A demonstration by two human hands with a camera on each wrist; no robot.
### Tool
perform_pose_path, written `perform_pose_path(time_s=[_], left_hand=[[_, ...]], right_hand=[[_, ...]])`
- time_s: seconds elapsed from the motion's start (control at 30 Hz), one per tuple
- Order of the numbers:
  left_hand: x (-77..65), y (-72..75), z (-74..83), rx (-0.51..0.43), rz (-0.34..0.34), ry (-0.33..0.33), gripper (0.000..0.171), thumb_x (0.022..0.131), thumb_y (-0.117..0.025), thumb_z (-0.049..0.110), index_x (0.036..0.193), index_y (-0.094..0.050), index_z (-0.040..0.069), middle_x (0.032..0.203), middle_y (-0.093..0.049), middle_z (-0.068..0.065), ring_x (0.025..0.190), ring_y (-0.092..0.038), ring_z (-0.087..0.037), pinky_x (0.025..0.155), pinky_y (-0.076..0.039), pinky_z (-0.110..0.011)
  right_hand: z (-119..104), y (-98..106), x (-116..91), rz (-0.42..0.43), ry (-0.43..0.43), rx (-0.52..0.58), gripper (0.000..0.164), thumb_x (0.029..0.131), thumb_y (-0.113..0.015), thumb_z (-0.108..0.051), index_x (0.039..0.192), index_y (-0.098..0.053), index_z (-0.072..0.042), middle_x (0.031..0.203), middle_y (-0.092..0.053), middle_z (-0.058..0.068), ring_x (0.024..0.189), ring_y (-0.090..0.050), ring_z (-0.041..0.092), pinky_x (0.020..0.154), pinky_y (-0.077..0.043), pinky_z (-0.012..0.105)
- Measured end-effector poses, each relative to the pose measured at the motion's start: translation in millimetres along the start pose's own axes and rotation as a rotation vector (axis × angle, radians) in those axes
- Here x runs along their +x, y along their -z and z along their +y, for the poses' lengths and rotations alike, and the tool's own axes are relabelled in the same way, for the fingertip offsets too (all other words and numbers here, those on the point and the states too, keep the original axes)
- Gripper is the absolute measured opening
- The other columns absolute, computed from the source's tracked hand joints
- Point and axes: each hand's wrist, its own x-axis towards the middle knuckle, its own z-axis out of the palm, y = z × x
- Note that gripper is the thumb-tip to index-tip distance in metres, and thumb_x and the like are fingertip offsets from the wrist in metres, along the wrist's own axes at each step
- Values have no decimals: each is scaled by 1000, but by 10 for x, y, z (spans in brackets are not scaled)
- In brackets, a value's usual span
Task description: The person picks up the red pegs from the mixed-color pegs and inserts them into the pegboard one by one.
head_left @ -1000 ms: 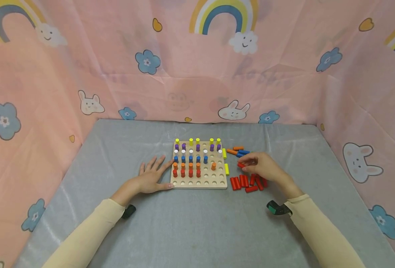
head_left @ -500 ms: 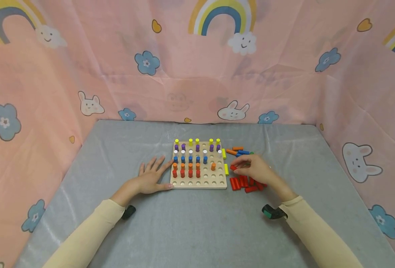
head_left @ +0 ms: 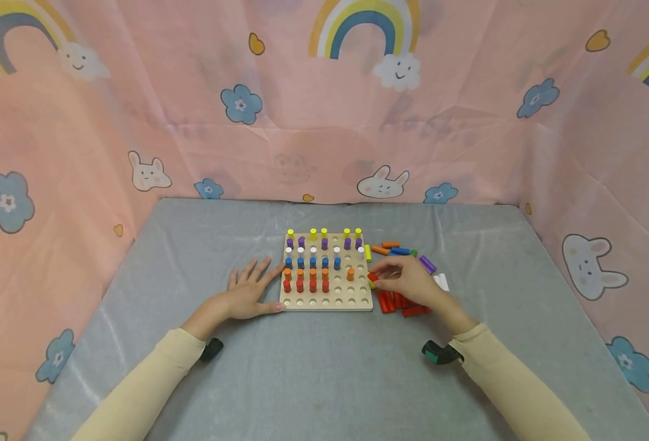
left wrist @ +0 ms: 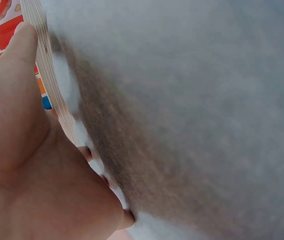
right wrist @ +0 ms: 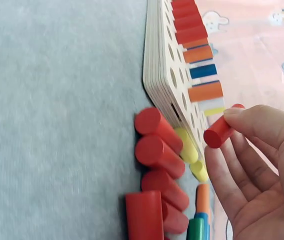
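- A desk (head_left: 324,373) draped in smooth grey cloth fills the lower half of the frame, its far edge running straight beneath the backdrop.
- Pink fabric (head_left: 308,110) hangs behind and along both sides, creased in places, printed with rainbows (head_left: 364,17), smiling clouds (head_left: 398,71), blue flowers (head_left: 240,104) and rabbit heads (head_left: 382,184).
- Mid-frame, a pale wooden pegboard (head_left: 345,294) lies flat on the cloth, partly filled with upright coloured pegs in rows.
- The left hand (head_left: 247,294), left of centre, is spread wide, thumb and fingertip against the board's left edge.
- The right hand (head_left: 407,280), right of centre, pinches a red peg (right wrist: 223,129) just above the board's right edge.
- Loose red pegs (head_left: 386,302) lie below that hand; orange pegs (head_left: 380,250), a purple peg (head_left: 427,264) and white pegs (head_left: 441,282) lie around it.
- Cream sleeves (head_left: 137,383) enter from both lower corners.
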Motion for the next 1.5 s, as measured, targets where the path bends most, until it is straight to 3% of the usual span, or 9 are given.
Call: perform_pose_path(time_s=[0.4, 0.77, 1.2, 1.5], left_hand=[[11, 6, -3, -1, -15, 0, 95, 88, -59, 65, 161, -9, 29, 169, 3, -12, 154, 9, -43, 114, 6, -74], [15, -21, -31, 5, 10, -15, 93, 89, -57, 66, 160, -11, 29, 169, 2, -12, 154, 8, -42, 113, 4, -75], [18, -18, -28, 6, -6, -10, 94, 89, -59, 63, 161, -9, 29, 169, 4, -11, 154, 10, -42, 114, 6, -74], [3, -9, -24, -10, 2, -9, 91, 91, -59, 61, 161, -9, 29, 169, 3, -10, 154, 10, -41, 114, 6, -74]], right_hand=[[-69, -205, 38, 73, -10, 86, 30, 84, -80, -15, 110, -69, -5, 109, -71, 15, 92, -65, 20, 77, -55, 18], [-115, -412, 59, 117, 15, 167, 27, 83, -77, -5, 107, -66, -3, 109, -67, 17, 92, -63, 19, 77, -55, 17], [-149, -587, 81, 147, 18, 184, 28, 85, -76, -4, 111, -67, -1, 109, -69, 20, 96, -66, 26, 76, -55, 15], [-458, -605, -29, 154, 50, 201, 23, 84, -73, 5, 106, -65, 6, 104, -67, 23, 93, -65, 27, 77, -56, 16]])
